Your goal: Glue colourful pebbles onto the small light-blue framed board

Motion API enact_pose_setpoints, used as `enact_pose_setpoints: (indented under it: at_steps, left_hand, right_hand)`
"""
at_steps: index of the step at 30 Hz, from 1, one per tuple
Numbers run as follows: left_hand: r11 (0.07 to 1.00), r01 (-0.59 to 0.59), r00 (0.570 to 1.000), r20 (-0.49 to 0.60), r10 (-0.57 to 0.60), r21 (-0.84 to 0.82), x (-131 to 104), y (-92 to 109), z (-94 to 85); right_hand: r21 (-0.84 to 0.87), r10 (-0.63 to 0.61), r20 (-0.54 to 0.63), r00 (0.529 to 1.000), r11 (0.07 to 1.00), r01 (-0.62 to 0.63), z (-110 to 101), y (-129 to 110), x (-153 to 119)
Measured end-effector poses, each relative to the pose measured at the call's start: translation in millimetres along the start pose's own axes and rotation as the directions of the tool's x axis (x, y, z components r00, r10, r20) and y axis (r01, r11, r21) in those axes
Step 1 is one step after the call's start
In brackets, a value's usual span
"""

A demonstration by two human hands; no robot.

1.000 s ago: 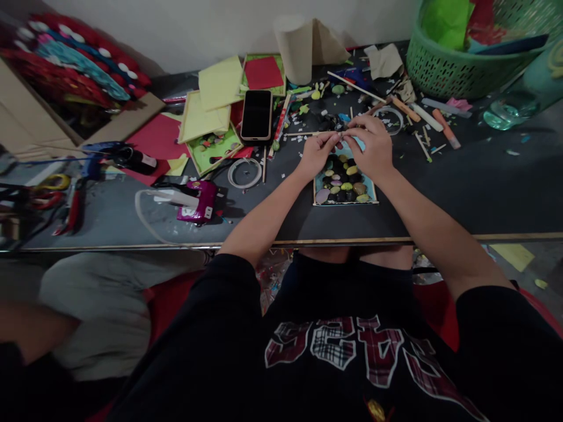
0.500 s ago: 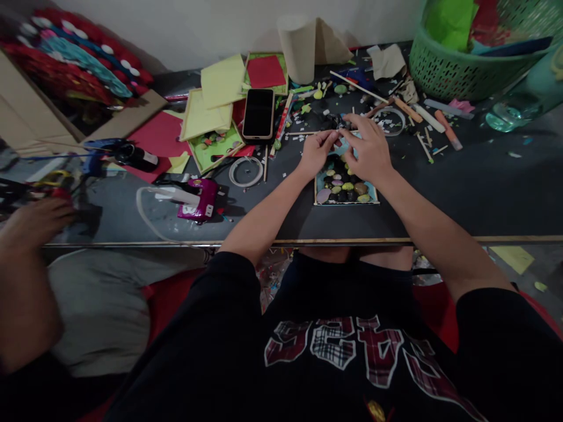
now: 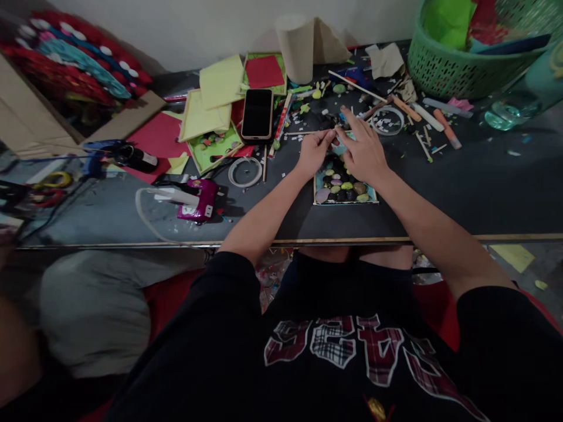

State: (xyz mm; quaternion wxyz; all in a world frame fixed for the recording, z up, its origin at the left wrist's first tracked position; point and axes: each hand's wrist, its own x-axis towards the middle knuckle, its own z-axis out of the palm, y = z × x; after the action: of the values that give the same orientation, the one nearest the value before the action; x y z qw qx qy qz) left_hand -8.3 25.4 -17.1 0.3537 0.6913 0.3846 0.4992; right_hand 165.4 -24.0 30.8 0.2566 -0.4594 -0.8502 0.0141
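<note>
Left hand curled, thumb and forefinger pinched together near the panel's far end; impossible to tell whether around anything small. Just right of that, flat on the dark tabletop, a blue stick-edged panel covered with pebbles: probably stiff, weighted by the stones, slick on top, fragile along the thin sticks. Best held by both side edges with support from beneath. Over its far right part, right hand, fingers extended and spread, seemingly gripping nothing; far end of panel masked here. Farther right, green plastic basket and teal bottle, both cut off.
</note>
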Motion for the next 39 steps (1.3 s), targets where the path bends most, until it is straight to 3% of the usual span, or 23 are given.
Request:
enact_pose_setpoints:
  at_steps: [8, 14, 23, 33, 39]
  left_hand:
    - [0.999, 0.003, 0.999, 0.037, -0.001, -0.051, -2.3, 8.1, 4.0]
    - [0.993, 0.029, 0.998, 0.056, -0.023, -0.111, -1.1, 1.5, 6.6]
    - [0.999, -0.014, 0.998, 0.058, 0.017, -0.043, -2.3, 0.8, 4.2]
    - [0.999, -0.043, 0.998, 0.043, 0.043, -0.006, -4.9, 16.9, 2.6]
    - [0.999, -0.019, 0.998, 0.066, 0.020, -0.028, -4.0, 9.0, 3.1]
  right_hand:
    - [0.001, 0.020, -0.039, 0.999, 1.000, -0.020, 5.2, 13.4, 1.8]
    - [0.045, 0.044, -0.110, 0.993, 0.998, -0.040, 12.0, 28.4, 3.2]
    - [0.133, -0.024, -0.141, 0.990, 0.990, 0.043, 8.9, 20.5, 4.4]
    - [0.113, 0.005, -0.167, 0.986, 0.993, 0.014, 13.1, 27.1, 4.9]
    - [0.136, 0.019, -0.175, 0.984, 0.991, 0.005, 12.1, 24.3, 5.3]
